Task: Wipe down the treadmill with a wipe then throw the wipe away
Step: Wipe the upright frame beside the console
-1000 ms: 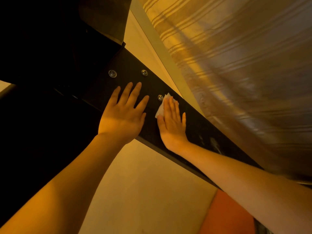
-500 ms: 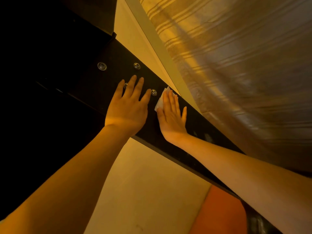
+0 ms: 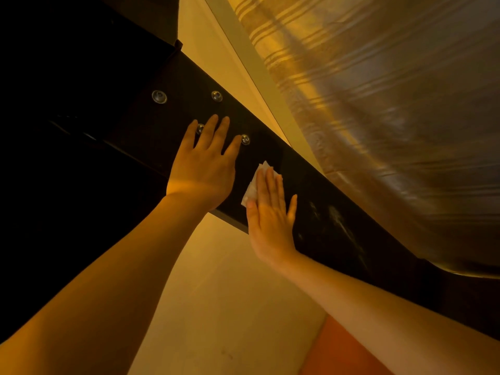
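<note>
Right, I'm mid-wipe on the treadmill's dark side rail [image 3: 324,201], so I judge the first step is in hand and the throwing away is not yet due. My right hand [image 3: 272,212] lies flat with straight fingers, pressing the white wipe [image 3: 253,185] against the rail — the wipe shows only past the thumb side and the fingertips. My left hand [image 3: 204,163] is spread flat on the same rail just beside it, holding nothing, its fingertips among the round bolt heads [image 3: 245,139]. Pale smears [image 3: 339,217] show further down the rail to the right, so the next stroke probably wants firm, even pressure that way. The rail's lower edge runs under my right palm; below it is bare floor [image 3: 230,307], and a striped curtain [image 3: 378,104] hangs close along the far side — little room there.
</note>
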`<action>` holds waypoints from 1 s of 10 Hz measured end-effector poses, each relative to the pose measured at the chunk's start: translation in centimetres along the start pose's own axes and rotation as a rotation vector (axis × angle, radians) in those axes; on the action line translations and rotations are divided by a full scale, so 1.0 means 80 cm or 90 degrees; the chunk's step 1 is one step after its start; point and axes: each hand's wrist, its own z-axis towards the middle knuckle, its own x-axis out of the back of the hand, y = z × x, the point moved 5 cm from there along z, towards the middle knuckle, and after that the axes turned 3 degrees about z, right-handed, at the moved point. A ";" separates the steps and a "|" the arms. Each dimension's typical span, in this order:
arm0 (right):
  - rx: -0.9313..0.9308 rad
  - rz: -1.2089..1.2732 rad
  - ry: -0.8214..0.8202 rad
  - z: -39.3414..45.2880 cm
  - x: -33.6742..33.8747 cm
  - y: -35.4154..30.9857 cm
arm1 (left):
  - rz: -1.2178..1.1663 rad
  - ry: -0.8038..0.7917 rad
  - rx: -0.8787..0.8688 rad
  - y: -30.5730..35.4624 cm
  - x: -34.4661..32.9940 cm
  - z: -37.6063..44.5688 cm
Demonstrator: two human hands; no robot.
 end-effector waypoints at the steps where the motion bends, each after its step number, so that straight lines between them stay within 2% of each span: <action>1: 0.006 0.024 0.012 -0.018 -0.007 -0.009 | 0.001 -0.004 0.001 0.001 -0.001 0.000; 3: 0.016 0.053 -0.007 -0.044 -0.015 -0.013 | -0.006 -0.001 0.004 0.000 -0.002 0.000; 5: -0.146 0.011 0.011 0.009 0.000 0.018 | -0.008 0.006 0.013 0.001 -0.001 0.000; 7: -0.043 0.010 0.005 -0.044 -0.009 0.013 | 0.031 0.016 -0.018 0.006 0.006 -0.004; 8: -0.020 0.036 -0.012 -0.069 -0.013 0.010 | 0.046 0.016 -0.088 0.022 0.005 -0.015; 10: -0.098 0.028 0.046 -0.024 -0.009 0.020 | 0.003 0.028 -0.126 0.030 -0.002 -0.023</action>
